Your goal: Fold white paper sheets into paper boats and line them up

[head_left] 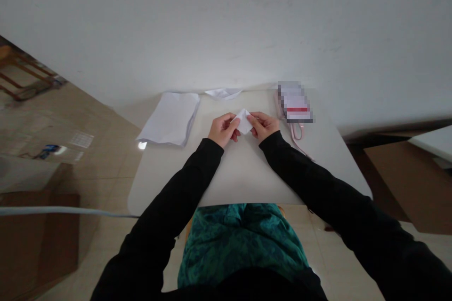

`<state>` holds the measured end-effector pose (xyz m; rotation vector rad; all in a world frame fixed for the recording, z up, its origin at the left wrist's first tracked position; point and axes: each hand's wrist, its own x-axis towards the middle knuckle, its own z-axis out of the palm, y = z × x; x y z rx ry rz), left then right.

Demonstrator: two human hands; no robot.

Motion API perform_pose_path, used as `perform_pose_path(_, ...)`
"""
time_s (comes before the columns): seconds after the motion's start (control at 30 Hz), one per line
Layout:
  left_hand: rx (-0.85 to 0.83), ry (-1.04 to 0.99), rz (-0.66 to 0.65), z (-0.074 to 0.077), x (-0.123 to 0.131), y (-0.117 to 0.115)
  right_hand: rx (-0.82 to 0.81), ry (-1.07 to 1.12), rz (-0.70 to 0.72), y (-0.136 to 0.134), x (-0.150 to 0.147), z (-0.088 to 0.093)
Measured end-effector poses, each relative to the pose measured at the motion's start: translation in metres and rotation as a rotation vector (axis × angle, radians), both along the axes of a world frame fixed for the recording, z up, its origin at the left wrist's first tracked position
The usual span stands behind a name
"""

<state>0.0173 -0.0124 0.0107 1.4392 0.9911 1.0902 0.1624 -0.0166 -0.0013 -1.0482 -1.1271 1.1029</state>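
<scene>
A small folded piece of white paper [244, 122], diamond-shaped from here, is held up between my two hands above the white table [243, 174]. My left hand [224, 129] pinches its left corner, thumb on top and fingers behind. On the opposite corner, my right hand [263, 125] grips it in the same way. The fingers under the paper are partly hidden. Beyond my hands, a folded white paper piece [224, 93] lies at the table's back edge by the wall.
A stack of white paper sheets [171, 117] lies at the table's left. At the back right rests a blurred-out phone-like object [295, 103] with a pink strap [300, 138]. Cardboard boxes stand on both sides, one box [413, 183] at the right. A wall [226, 23] rises behind.
</scene>
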Motion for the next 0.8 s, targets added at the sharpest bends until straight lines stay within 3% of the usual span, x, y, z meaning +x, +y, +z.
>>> perform_pose_path(0.17,0.066,0.016,0.113,-0.001,0.002,-0.003,0.074,-0.127,0.07,-0.002,0.004,0.001)
perform_pose_path(0.43,0.074,0.026,0.103,0.002,0.004,-0.009,0.084,-0.1,0.063,-0.006,0.003,0.002)
perform_pose_path(0.53,0.082,0.005,0.16,0.002,0.007,-0.01,0.092,-0.077,0.029,-0.005,0.003,0.001)
perform_pose_path(0.8,0.172,-0.017,0.228,-0.001,0.009,-0.01,-0.01,-0.07,0.119,-0.006,0.003,0.002)
